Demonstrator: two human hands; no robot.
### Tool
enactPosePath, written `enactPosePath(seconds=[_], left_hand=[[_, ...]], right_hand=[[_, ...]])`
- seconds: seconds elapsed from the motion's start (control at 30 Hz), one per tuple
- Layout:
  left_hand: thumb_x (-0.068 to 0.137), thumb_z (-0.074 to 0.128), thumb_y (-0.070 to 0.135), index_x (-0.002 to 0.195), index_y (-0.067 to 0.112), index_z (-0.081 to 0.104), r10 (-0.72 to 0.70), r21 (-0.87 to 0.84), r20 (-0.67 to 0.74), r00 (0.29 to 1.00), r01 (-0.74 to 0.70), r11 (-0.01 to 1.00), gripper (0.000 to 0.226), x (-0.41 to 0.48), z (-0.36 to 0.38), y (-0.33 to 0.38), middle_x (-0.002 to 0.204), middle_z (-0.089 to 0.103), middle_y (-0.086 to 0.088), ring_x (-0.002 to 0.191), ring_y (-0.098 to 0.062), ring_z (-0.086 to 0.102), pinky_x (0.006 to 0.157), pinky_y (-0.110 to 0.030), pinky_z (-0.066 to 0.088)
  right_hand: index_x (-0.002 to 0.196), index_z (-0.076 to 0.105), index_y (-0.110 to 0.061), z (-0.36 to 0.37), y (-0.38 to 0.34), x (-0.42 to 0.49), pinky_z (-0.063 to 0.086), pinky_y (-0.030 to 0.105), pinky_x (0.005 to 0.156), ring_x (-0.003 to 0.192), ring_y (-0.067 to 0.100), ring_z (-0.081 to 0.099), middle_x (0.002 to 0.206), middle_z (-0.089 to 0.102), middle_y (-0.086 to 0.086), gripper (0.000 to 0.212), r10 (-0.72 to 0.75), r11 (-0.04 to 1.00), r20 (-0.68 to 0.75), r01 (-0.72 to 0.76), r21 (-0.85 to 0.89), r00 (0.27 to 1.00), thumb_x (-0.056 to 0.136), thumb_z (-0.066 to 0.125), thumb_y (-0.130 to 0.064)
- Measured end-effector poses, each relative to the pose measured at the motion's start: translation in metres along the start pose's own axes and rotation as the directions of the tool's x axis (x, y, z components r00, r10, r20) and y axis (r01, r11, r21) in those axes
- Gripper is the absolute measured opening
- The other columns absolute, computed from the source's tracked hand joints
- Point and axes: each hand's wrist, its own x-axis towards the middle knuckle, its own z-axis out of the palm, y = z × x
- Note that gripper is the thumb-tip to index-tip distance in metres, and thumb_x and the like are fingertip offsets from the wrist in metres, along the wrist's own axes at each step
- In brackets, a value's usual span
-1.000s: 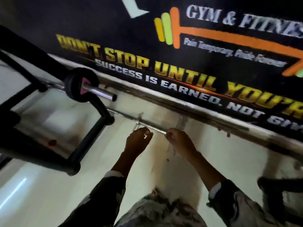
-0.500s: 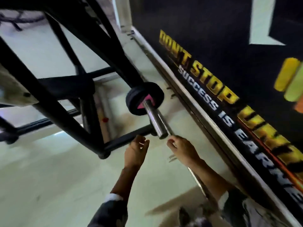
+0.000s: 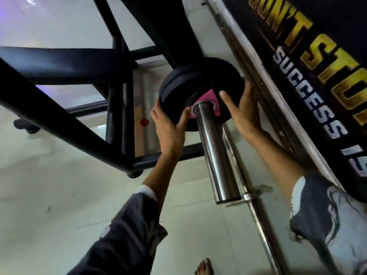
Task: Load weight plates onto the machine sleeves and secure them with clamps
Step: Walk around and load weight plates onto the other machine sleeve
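A black weight plate (image 3: 200, 82) with a pink centre label sits on the far end of the shiny steel sleeve (image 3: 215, 155) of the machine. My left hand (image 3: 168, 126) grips the plate's lower left rim, thumb on its face. My right hand (image 3: 241, 110) holds the plate's right rim, fingers spread over the face. The sleeve's free end points toward me and is bare. No clamp is visible.
The machine's black frame tubes (image 3: 65, 128) cross the left and top. A black wall banner (image 3: 309, 76) with gold lettering runs along the right, with a steel rail (image 3: 264, 221) below it. A bare foot (image 3: 204, 267) stands on the pale floor.
My hands left the thin wall rail and moved up to the sleeve; both now grip the black plate. The view has swung left and closer to the machine.
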Motion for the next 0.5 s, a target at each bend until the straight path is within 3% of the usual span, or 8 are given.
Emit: enactPosePath(seconds=[0.07,0.13,0.23,0.3,0.4,0.5], left_hand=[[0.080,0.069,0.042,0.141,0.017,0.024,-0.017,-0.028,-0.059,0.998,0.015,1.000,0.080,-0.001,0.007,0.000,0.138,0.033,-0.005,0.114,-0.003,0.035,0.091,-0.009,0.031],[0.077,0.072,0.042,0.136,0.017,0.030,-0.005,-0.038,-0.095,0.995,0.001,0.999,0.077,0.001,0.008,-0.002,0.130,0.036,-0.002,0.113,-0.007,0.039,0.091,-0.016,0.035],[0.072,0.076,0.044,0.128,0.015,0.036,0.008,-0.035,-0.108,0.994,-0.011,0.999,0.075,0.008,0.004,0.000,0.123,0.038,0.000,0.113,-0.012,0.044,0.084,-0.008,0.038],[0.069,0.078,0.045,0.125,0.014,0.038,0.019,-0.019,-0.098,0.995,-0.021,1.000,0.075,0.012,0.000,0.001,0.123,0.041,-0.003,0.113,-0.014,0.045,0.078,-0.003,0.040],[0.064,0.076,0.053,0.123,0.015,0.040,0.050,0.010,-0.057,0.997,-0.049,0.999,0.079,0.008,-0.007,0.005,0.120,0.043,-0.001,0.111,-0.015,0.047,0.082,-0.009,0.041],[0.057,0.073,0.066,0.114,0.022,0.042,0.047,-0.014,0.027,0.999,-0.047,0.999,0.078,-0.003,-0.021,0.001,0.110,0.054,0.004,0.101,-0.008,0.055,0.083,-0.020,0.049]], right_hand=[[0.138,0.030,-0.014,0.000,0.005,0.001,0.022,-0.010,0.078,0.121,0.013,0.038,0.141,0.037,0.012,0.072,-0.029,0.999,-0.047,0.031,0.042,0.998,0.083,0.057,-0.052],[0.137,0.030,-0.018,-0.003,0.007,0.001,0.028,-0.005,0.072,0.113,0.005,0.033,0.141,0.035,0.009,0.073,-0.040,0.997,-0.045,0.043,0.059,0.998,0.081,0.058,-0.055],[0.138,0.029,-0.021,-0.007,0.007,-0.001,0.030,0.013,0.081,0.114,0.005,0.030,0.143,0.031,0.007,0.076,-0.040,0.998,-0.016,0.041,0.056,0.999,0.079,0.060,-0.057],[0.138,0.031,-0.018,-0.010,0.007,-0.004,0.034,0.024,0.089,0.123,0.015,0.036,0.143,0.033,0.008,0.078,-0.027,1.000,-0.033,0.028,0.013,0.999,0.078,0.061,-0.058],[0.132,0.037,-0.015,-0.019,0.012,-0.014,0.039,0.034,0.096,0.123,0.028,0.043,0.134,0.045,0.009,0.077,-0.016,1.000,-0.030,0.016,-0.012,0.999,0.075,0.060,-0.061],[0.115,0.047,-0.021,-0.032,0.015,-0.017,0.043,0.007,0.079,0.103,0.013,0.055,0.110,0.057,-0.004,0.060,0.020,0.987,0.074,-0.032,0.155,0.997,0.071,0.063,-0.058]])
